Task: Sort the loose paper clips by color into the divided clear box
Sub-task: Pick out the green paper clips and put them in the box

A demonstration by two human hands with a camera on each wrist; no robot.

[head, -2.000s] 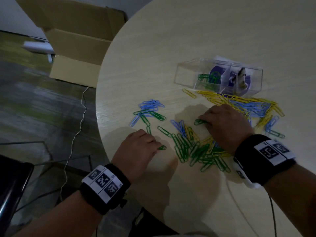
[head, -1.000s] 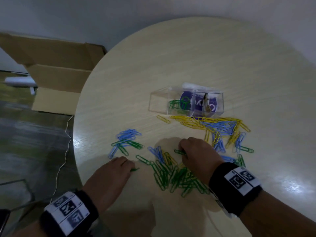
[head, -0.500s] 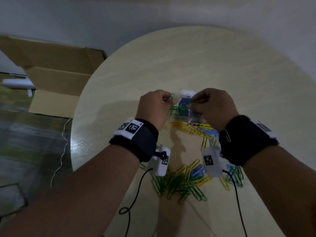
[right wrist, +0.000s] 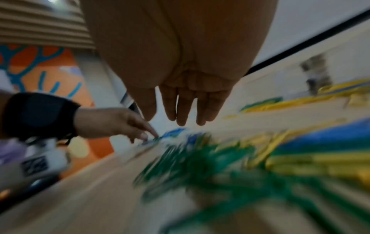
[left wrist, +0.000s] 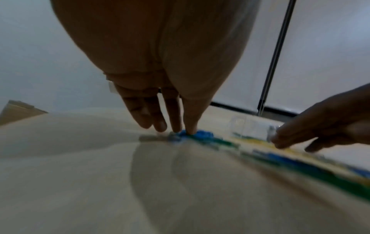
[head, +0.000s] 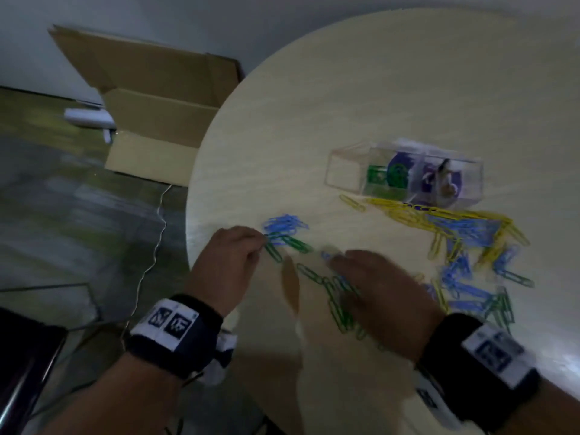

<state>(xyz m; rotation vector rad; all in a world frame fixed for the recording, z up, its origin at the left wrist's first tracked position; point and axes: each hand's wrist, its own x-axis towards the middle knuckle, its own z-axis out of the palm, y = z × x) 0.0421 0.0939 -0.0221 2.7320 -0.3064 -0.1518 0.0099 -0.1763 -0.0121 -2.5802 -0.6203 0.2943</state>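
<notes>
The clear divided box (head: 342,174) stands at the back right of the round table, with green clips (head: 381,176) in its middle compartment. Loose clips lie in front of it: a blue cluster (head: 285,224), green ones (head: 295,243), a green pile (head: 339,306) and mixed yellow and blue clips (head: 464,227). My left hand (head: 260,243) reaches down with nearly straight fingers, and its fingertips (left wrist: 190,129) touch the blue and green clips. My right hand (head: 335,259) is blurred and hovers flat over the green pile. Its fingers (right wrist: 180,117) are straight and hold nothing.
An open cardboard box (head: 150,120) stands on the floor beyond the table's left edge, with a white object (head: 89,117) beside it. A thin cable (head: 157,221) trails over the floor. A dark object (head: 18,356) sits at the lower left.
Half a second ago both hands were up at the clear box holding green clips. They have come back down to the loose clips, left hand to the blue-green cluster, right hand over the green pile.
</notes>
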